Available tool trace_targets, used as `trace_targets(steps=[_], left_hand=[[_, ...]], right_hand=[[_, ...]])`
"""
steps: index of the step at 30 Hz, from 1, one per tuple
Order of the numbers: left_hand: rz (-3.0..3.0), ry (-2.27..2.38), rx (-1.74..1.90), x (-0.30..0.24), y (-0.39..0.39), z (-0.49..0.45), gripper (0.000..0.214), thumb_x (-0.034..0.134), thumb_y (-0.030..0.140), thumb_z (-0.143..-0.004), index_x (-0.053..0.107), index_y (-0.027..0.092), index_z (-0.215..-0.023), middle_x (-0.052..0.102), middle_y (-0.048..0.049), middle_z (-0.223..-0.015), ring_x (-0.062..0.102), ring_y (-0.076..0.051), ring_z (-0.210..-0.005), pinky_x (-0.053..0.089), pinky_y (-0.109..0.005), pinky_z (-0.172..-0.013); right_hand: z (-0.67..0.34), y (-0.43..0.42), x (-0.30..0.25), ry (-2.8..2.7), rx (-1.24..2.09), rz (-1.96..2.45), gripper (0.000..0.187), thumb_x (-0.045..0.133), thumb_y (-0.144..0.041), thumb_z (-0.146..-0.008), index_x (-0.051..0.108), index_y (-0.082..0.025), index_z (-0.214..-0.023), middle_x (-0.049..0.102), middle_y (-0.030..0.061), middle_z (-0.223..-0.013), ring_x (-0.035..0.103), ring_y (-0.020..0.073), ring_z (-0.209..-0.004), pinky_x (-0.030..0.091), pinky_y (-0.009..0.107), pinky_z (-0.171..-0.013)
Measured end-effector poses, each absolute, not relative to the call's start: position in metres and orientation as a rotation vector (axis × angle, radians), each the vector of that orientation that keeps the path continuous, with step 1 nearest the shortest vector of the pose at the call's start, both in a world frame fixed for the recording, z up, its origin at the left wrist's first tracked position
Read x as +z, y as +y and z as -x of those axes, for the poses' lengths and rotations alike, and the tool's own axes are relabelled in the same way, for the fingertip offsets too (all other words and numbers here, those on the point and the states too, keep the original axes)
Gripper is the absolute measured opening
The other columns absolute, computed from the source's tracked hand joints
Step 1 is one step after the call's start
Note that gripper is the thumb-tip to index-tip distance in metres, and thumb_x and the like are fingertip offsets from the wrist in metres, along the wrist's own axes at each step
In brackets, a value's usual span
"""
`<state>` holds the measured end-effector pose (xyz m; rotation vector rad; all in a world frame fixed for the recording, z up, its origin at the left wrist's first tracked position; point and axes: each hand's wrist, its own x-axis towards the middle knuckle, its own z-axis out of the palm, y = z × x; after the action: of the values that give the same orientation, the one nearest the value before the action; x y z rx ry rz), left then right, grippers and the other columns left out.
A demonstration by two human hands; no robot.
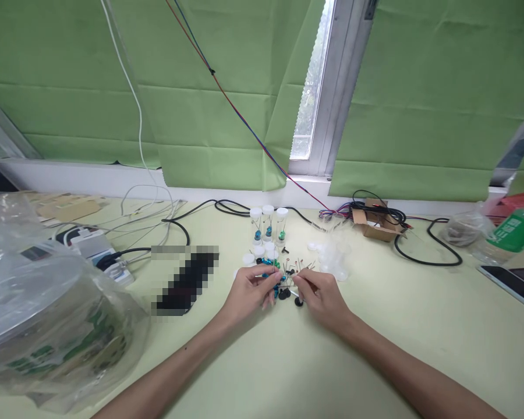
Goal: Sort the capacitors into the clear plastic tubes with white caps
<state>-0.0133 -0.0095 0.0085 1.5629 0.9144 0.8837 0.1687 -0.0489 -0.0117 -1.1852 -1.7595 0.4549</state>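
My left hand and right hand nearly meet over a pale table, fingertips pinched narrow on thin metal wire; whether one piece or two, I cannot tell. Small loose parts lie beneath. Beyond stand three clear, white-capped vials: two contain something blue, the right one something green. Farther right, cables cross an open cardboard box.

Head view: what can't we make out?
All head view:
Thin metal piece in left hand: too small to identify.
Right hand, its grip: hidden by its own fingers.
Small parts: partly covered by left hand.
Dark object: pixelated.
Clear bag: cut off by left edge.
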Motion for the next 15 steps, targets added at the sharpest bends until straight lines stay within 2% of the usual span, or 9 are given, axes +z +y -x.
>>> trace_targets(steps=[5,8,15], left_hand=[[-1.564,0.912,0.906,0.01,-0.011,0.013,0.032,0.065,0.045,-0.083,0.07,0.013,-0.079,0.054,0.0007,-0.047,0.043,-0.01,-0.041,0.035,-0.023,-0.043],[-1.557,0.913,0.913,0.012,-0.011,0.012,0.033,0.065,0.046,-0.082,0.07,0.014,-0.078,0.054,0.0006,-0.046,0.044,-0.011,-0.041,0.036,-0.024,-0.043],[-1.602,0.921,0.885,0.018,-0.009,0.015,0.032,0.062,0.047,-0.084,0.068,0.015,-0.078,0.055,0.0018,-0.046,0.047,-0.011,-0.04,0.038,-0.023,-0.043]], right_hand=[[-0.168,-0.05,-0.008,-1.77,0.474,1.214,0.041,0.043,-0.033,-0.097,0.042,-0.02,-0.059,0.046,-0.0029,-0.053,0.036,0.0107,-0.049,0.03,0.025,-0.051],[-0.168,-0.049,-0.009,-1.764,0.465,1.227,0.042,0.042,-0.036,-0.098,0.045,-0.02,-0.059,0.048,-0.0024,-0.053,0.037,0.011,-0.049,0.031,0.025,-0.051],[-0.177,-0.044,-0.018,-1.919,0.143,1.108,0.032,0.039,-0.029,-0.101,0.06,-0.02,-0.078,0.053,0.0025,-0.064,0.046,0.015,-0.059,0.037,0.028,-0.058]])
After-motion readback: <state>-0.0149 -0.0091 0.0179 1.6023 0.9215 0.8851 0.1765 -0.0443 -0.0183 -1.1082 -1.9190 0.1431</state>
